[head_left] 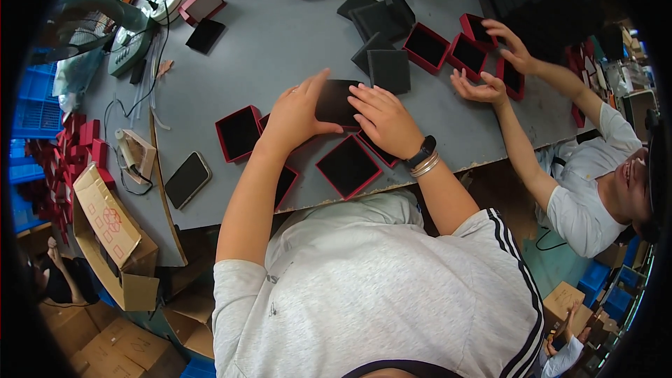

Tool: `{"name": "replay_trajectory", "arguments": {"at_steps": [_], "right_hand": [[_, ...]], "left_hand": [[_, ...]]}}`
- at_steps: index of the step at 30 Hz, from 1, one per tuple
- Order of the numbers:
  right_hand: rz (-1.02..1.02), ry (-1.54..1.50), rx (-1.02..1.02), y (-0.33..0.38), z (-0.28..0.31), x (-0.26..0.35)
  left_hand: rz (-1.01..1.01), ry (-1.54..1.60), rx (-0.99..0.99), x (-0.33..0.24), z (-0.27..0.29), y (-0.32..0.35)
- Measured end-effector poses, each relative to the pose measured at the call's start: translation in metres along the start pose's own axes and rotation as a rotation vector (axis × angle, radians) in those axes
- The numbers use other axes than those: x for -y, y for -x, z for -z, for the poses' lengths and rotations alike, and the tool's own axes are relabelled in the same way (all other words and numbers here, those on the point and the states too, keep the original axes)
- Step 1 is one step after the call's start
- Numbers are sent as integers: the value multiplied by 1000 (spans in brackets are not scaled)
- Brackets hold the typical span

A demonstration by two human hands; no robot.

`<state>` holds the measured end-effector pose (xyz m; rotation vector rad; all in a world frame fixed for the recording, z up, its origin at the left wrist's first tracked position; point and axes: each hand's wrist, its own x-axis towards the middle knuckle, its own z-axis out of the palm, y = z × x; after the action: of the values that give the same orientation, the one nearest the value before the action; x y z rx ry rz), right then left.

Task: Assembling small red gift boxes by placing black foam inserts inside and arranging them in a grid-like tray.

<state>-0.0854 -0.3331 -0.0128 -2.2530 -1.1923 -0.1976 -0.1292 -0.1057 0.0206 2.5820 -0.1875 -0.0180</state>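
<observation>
Grey table (280, 35): red boxes (239, 133), black pads (389, 70), phone (187, 179), fan (133, 42).
</observation>
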Motion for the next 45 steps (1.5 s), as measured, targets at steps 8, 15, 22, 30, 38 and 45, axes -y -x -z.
{"name": "replay_trajectory", "arguments": {"at_steps": [8,15,22,30,38,45], "right_hand": [[10,206,51,2,-3,11],[-12,97,29,14,4,22],[-30,145,68,8,2,22],[-53,121,18,-9,8,11],[-131,351,121,-26,-4,5],[-52,213,11,-29,-3,1]], "left_hand": [[-98,-164,-59,6,-7,2],[-204,-309,-148,4,-12,6],[-193,-386,-115,0,-10,10],[-273,-408,-138,-1,-9,19],[-196,-448,-43,-7,-5,13],[-148,-449,26,-7,1,15]]}}
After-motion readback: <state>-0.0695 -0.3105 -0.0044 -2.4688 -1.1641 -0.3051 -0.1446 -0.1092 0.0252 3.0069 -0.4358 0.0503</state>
